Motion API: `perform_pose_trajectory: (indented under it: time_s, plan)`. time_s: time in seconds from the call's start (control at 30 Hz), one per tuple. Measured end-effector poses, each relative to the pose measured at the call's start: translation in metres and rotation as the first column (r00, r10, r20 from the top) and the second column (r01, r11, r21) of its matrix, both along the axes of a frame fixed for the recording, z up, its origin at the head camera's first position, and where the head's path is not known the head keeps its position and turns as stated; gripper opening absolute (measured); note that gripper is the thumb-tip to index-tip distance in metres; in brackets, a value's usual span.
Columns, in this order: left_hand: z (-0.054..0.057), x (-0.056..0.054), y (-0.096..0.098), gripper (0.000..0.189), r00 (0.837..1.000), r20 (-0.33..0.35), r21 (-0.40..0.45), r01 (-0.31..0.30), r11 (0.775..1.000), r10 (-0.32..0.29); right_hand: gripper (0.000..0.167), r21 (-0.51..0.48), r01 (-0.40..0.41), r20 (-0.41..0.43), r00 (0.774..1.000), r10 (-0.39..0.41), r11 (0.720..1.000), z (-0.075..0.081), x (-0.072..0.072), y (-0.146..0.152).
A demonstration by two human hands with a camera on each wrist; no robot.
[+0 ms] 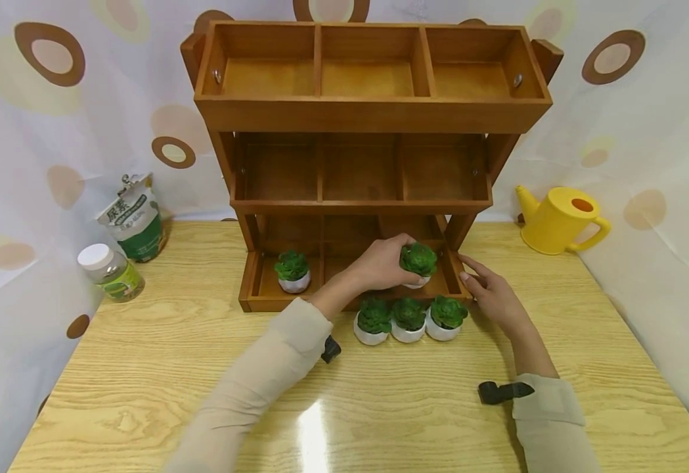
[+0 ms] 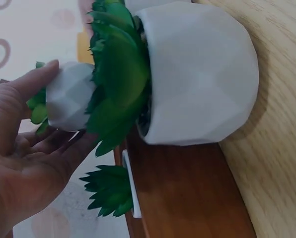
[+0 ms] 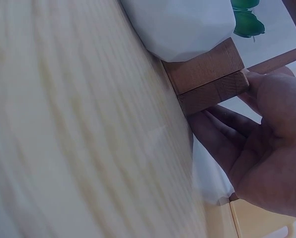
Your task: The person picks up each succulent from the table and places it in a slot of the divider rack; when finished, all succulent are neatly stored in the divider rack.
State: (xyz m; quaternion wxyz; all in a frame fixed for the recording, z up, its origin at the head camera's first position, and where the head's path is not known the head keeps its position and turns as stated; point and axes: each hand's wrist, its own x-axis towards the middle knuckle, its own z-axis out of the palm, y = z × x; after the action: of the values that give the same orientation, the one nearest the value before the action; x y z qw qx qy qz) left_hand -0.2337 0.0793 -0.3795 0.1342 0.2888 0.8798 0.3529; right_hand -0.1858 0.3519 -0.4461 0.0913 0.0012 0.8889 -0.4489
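My left hand [image 1: 387,264] holds a small potted succulent [image 1: 418,261] over the right compartment of the wooden shelf's [image 1: 374,117] bottom tier. In the left wrist view, thumb and fingers lie around its white faceted pot [image 2: 71,96]. With thumb and fingers, my right hand [image 1: 492,295] grips the front right corner of that tier; the wooden edge [image 3: 215,93] sits between them in the right wrist view. One succulent [image 1: 293,271] stands in the bottom left compartment. Three more, a left one [image 1: 372,322], a middle one [image 1: 408,320] and a right one [image 1: 446,318], line up before the shelf.
On the left of the table [image 1: 161,374] stand a green and white pouch [image 1: 137,220] with a clip and a white-lidded jar [image 1: 111,272]. A yellow watering can [image 1: 559,220] is at the back right. A patterned curtain hangs behind.
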Motion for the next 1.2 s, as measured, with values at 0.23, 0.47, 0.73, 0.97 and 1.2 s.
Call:
perform_pose_trajectory:
  time_s: [0.23, 0.47, 0.73, 0.97, 1.2]
  plan:
    - [-0.004, -0.003, 0.012, 0.075, 0.999, -0.043, -0.066, -0.016, 0.998, 0.013, 0.061, 0.002, 0.005, 0.011, 1.000, -0.005, 1.000, 0.003, 0.002, -0.002]
    - [-0.005, -0.001, 0.025, 0.069, 0.998, -0.056, -0.088, -0.019, 0.996, 0.014, 0.061, 0.017, 0.011, 0.016, 1.000, -0.011, 1.000, 0.003, 0.002, -0.001]
    - [-0.009, 0.001, 0.040, 0.070, 0.999, -0.033, -0.132, -0.040, 0.990, 0.036, 0.059, 0.008, 0.008, 0.030, 1.000, -0.008, 1.000, 0.001, -0.001, 0.000]
    - [-0.012, -0.001, 0.049, 0.071, 0.999, -0.013, -0.174, -0.054, 0.983, 0.053, 0.058, 0.002, 0.002, 0.019, 1.000, -0.002, 1.000, 0.001, -0.002, 0.001]
    - [-0.016, -0.001, 0.052, 0.069, 0.998, -0.012, -0.212, -0.055, 0.976, 0.054, 0.058, 0.006, 0.000, 0.008, 1.000, 0.000, 1.000, 0.002, 0.001, -0.001]
